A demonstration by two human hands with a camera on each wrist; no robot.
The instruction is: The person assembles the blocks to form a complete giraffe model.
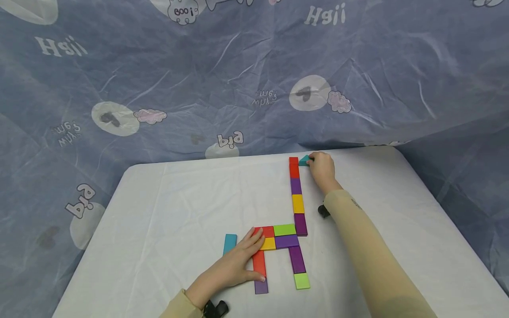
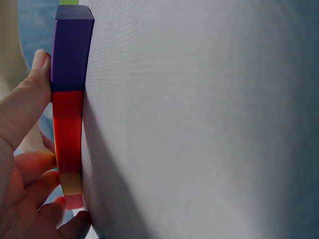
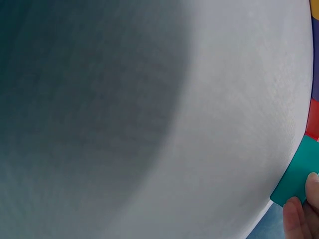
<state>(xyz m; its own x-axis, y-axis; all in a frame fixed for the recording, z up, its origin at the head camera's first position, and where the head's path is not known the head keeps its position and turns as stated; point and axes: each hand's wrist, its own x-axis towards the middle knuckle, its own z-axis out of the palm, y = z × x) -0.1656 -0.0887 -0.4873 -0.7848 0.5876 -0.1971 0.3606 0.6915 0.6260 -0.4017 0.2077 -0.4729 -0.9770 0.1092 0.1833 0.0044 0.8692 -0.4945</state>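
Note:
My right hand [image 1: 323, 170] pinches a teal triangular block [image 1: 304, 160] beside the red block [image 1: 294, 170] at the far end of a column of coloured blocks. The right wrist view shows thumb and fingertips on the teal block [image 3: 295, 172], which lies at the red one's end. Lower down, my left hand [image 1: 232, 267] rests with spread fingers on the red and yellow [image 1: 269, 244] blocks of the figure. Its thumb touches the side of the purple block [image 2: 70, 55] near the red block [image 2: 68, 129]. Part of a blue block [image 1: 229, 242] is hidden behind this hand.
Green [image 1: 284, 229] and purple blocks [image 1: 286, 241] join the rows to the column. A purple block [image 1: 297, 259] and a green block [image 1: 301, 281] form the right leg. The white cloth [image 1: 191, 207] covers the table, and a patterned blue sheet [image 1: 199, 88] hangs behind.

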